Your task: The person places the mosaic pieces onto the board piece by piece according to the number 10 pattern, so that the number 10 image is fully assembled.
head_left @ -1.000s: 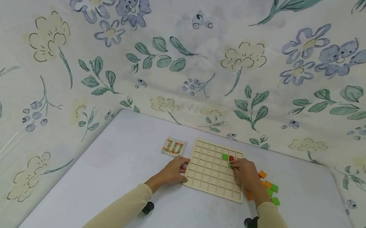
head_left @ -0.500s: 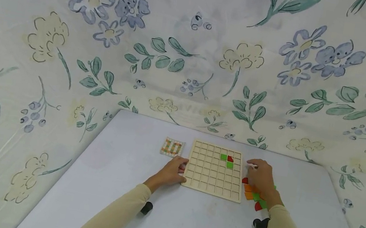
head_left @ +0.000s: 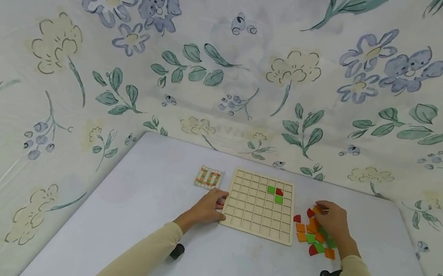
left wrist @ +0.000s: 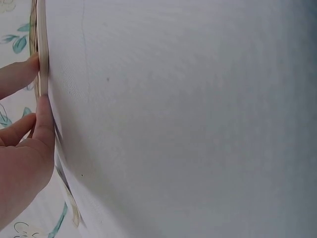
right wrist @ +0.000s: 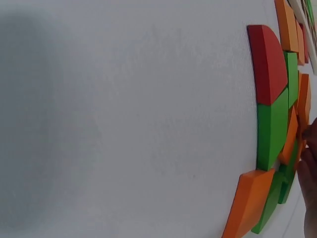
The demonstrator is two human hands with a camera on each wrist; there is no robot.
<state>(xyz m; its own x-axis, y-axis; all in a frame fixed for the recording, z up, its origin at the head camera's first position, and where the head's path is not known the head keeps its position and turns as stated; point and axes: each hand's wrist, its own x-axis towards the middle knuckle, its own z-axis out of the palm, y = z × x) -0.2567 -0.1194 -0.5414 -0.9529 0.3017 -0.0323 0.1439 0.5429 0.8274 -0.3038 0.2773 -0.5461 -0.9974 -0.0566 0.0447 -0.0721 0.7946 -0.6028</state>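
Board of pale wood (head_left: 252,216), square, ribbed into a grid of cells: flat at mid-scene on a white tabletop (head_left: 227,270). Seated in its far right part: two green square tiles (head_left: 271,190) and one red quarter-round tile (head_left: 279,192), the red right of one green, on the far side of the other.

Left hand (head_left: 204,207), cream sleeve (head_left: 148,251): fingers relaxed, tips against the board's left edge, thumb by its near left corner.

Right hand (head_left: 336,222), same sleeve colour: fingers bent at the far end of the heap, on an orange square tile (head_left: 316,210); whether they pinch it, I cannot tell from where I stand.

Heap of loose tiles (head_left: 301,237), orange, green and red, some overlapping: just right of the board.

Small checked square (head_left: 209,177), orange, green and cream: left of the board's far left corner.

Backdrop of floral cloth (head_left: 239,133), blue, green and yellow on white: behind the tabletop.
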